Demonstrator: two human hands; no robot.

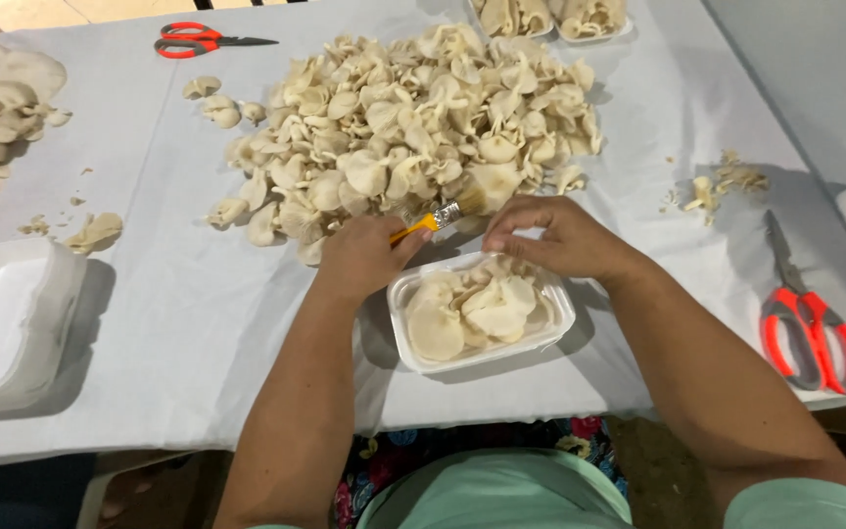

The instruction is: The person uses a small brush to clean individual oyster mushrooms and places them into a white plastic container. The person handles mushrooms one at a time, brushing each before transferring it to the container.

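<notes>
Left hand (362, 257): closed around a small brush (438, 217) with orange handle, metal ferrule and pale bristles, just behind a white foam tray (552, 328). Right hand (555, 238): fingers curled together over the tray's far rim; whether it pinches anything cannot be told. Tray: rectangular, soft-cornered, filled with flat cream mushrooms, near the tabletop's front edge, centre. Tabletop (198, 313): covered in pale, creased cloth. Mushroom heap (413, 127): large, ruffled, at centre towards the far edge. Empty foam trays (7, 328): stacked, front left. Scissors (810, 323): orange-handled, right edge; a second pair (203, 40) at far left. Trimmings (722, 184): scattered, right.
</notes>
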